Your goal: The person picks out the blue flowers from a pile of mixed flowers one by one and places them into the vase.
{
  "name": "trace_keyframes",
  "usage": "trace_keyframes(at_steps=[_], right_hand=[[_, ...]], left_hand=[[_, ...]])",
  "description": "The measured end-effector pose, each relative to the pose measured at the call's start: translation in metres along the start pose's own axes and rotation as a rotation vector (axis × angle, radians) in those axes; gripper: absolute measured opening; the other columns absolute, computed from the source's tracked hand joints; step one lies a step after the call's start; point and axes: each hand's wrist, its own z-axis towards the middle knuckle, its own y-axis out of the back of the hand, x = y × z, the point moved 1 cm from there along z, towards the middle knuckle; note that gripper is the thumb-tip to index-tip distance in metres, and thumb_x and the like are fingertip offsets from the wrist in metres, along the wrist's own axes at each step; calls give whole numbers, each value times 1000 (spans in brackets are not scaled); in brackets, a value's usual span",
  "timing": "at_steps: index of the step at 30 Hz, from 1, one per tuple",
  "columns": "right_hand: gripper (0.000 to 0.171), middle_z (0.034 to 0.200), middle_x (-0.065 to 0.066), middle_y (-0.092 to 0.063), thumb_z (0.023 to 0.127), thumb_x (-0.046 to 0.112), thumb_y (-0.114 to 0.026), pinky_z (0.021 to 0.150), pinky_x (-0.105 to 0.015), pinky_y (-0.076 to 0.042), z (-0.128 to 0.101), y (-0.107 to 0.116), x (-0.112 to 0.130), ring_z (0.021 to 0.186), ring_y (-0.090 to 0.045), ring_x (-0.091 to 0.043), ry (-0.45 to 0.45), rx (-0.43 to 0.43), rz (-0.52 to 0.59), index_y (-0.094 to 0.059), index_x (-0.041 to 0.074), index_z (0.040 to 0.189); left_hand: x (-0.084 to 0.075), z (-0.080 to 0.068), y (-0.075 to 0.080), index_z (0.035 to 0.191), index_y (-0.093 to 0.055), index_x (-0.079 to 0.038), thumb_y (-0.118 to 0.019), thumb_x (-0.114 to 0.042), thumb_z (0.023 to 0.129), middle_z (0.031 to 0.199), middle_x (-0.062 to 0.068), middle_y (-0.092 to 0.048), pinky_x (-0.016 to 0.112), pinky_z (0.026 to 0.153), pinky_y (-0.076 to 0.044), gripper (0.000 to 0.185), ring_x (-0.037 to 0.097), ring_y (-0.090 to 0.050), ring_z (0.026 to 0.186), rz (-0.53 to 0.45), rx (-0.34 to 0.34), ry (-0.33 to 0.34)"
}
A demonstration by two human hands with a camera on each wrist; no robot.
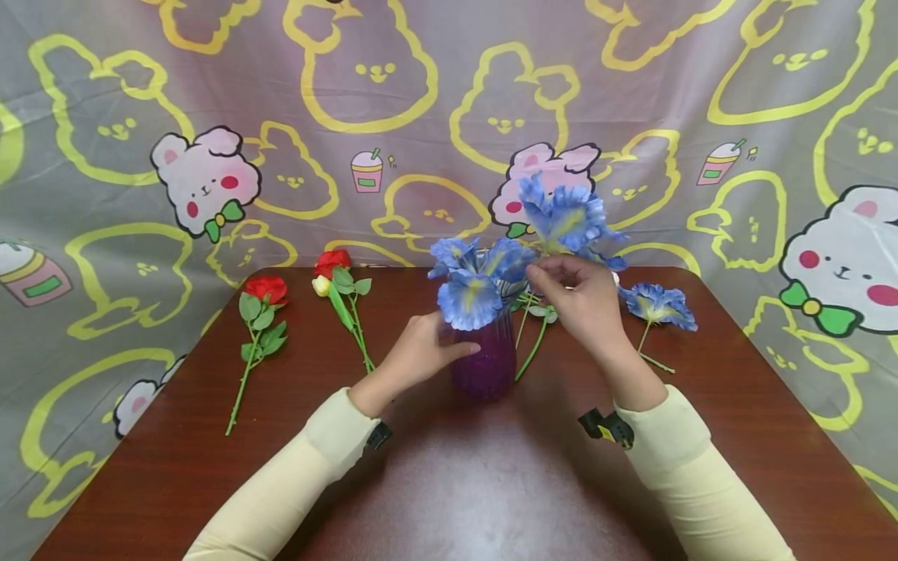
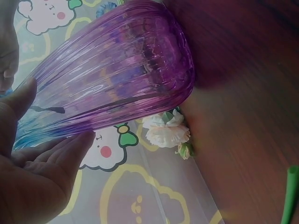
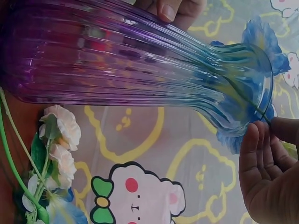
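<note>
A ribbed glass vase [image 1: 486, 375], purple at the base and bluish at the flared mouth, stands on the table. My left hand [image 1: 421, 349] holds it around its upper part, thumb on the near side; in the left wrist view fingers [image 2: 60, 161] lie along the glass. One blue iris [image 1: 471, 284] spreads over the vase's rim. With thumb and fingertips, my right hand [image 1: 588, 312] pinches the stem of a second blue iris [image 1: 570, 218] at the mouth. In the right wrist view a thin green stem [image 3: 240, 93] runs from those fingertips down inside the neck.
To the left lie a red rose [image 1: 265, 292], another red rose [image 1: 331, 263] and a yellowish tulip [image 1: 321, 286]. Another blue iris [image 1: 658, 305] lies at the right. Pale peach flowers [image 3: 63, 128] lie behind the vase. A patterned curtain [image 1: 421, 93] hangs behind the table [image 1: 449, 483].
</note>
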Motion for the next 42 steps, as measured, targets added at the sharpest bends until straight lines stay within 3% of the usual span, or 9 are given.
trace_keyframes(at_steps=[14,17,20,25,37,42], right_hand=[[28,80,-7,-68,92,16,-69,56,-31,-57,-2,-4,-11,67,-67,-12,-67,6,157,-66,-11,99],[29,82,-11,-69,93,16,-68,57,-32,-58,-3,-4,-12,69,-68,-13,-79,7,181,-66,-12,102],[28,85,-20,-69,93,15,-67,57,-32,-58,-3,-4,-14,69,-69,-14,-79,9,193,-67,-12,102],[27,87,-31,-65,93,13,-66,58,-30,-58,-2,-3,-14,68,-68,-14,-81,19,203,-66,-13,101],[29,86,-30,-65,94,14,-65,59,-31,-58,-2,-2,-16,67,-67,-9,-98,61,177,-66,-13,103],[29,86,-30,-66,96,15,-63,60,-31,-58,-3,0,-18,68,-69,-15,-88,95,143,-67,-13,102]], left_hand=[[0,1,-1,122,-64,-8,-82,-21,80,106,3,-70,36,76,-53,47,19,-60,83,-8,-1,2],[0,1,-1,119,-65,-9,-82,-22,80,104,2,-70,35,75,-53,45,18,-59,81,-3,-1,2],[0,1,-1,118,-66,-8,-83,-22,79,106,3,-70,34,78,-53,45,17,-61,84,4,-3,-1],[0,2,-1,122,-65,-6,-83,-20,79,118,7,-68,35,87,-53,48,17,-65,102,-7,-4,-7],[-1,1,-1,121,-65,-6,-83,-21,79,118,8,-67,34,88,-53,48,19,-65,105,0,-7,8],[-1,1,-1,120,-66,-6,-83,-21,79,117,8,-68,34,87,-53,47,19,-65,103,6,-12,16]])
